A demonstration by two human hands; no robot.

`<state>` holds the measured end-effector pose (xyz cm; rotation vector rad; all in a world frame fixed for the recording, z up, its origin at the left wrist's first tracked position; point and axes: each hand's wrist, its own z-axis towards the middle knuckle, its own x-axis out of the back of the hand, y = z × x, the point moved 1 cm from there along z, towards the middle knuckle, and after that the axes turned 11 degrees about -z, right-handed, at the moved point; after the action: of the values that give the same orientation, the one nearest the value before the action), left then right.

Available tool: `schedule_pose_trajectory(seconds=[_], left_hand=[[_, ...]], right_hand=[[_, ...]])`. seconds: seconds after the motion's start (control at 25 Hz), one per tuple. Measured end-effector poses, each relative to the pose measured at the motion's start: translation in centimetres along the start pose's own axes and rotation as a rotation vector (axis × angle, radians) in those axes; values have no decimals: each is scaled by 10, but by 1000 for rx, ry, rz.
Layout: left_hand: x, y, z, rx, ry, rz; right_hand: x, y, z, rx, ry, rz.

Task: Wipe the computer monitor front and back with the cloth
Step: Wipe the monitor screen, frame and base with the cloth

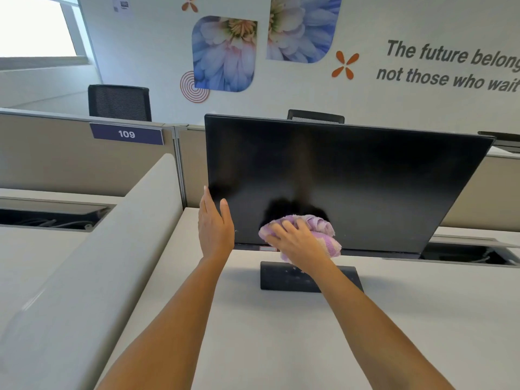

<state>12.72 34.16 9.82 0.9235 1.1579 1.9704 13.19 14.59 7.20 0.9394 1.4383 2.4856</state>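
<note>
Right hand [298,240], fingers curled over the bunched cloth [323,229], presses it against the lower middle of the monitor [351,178] screen. Left hand [215,229], fingers straight, braces the monitor's lower left edge. Risk: heavy pressure could tilt the monitor backward on its base [281,278].

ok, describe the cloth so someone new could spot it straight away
Start at the big black monitor standing on the pale desk. Near the screen's lower edge, left of centre, the right hand holds a bunched cloth against it. It is the only soft, lilac-and-white thing among black and beige.
</note>
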Motion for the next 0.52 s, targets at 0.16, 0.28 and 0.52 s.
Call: schedule_pose_trajectory(seconds=[0.16, 0.28, 0.52], left_hand=[[2, -6, -1, 96, -35, -144], [6, -7, -3, 142, -37, -258], [13, -9, 2, 208, -40, -388]], right_hand=[[25, 40, 43, -524, 110, 3], [46, 75, 78, -800, 237, 87], [48, 25, 89, -470, 194, 19]])
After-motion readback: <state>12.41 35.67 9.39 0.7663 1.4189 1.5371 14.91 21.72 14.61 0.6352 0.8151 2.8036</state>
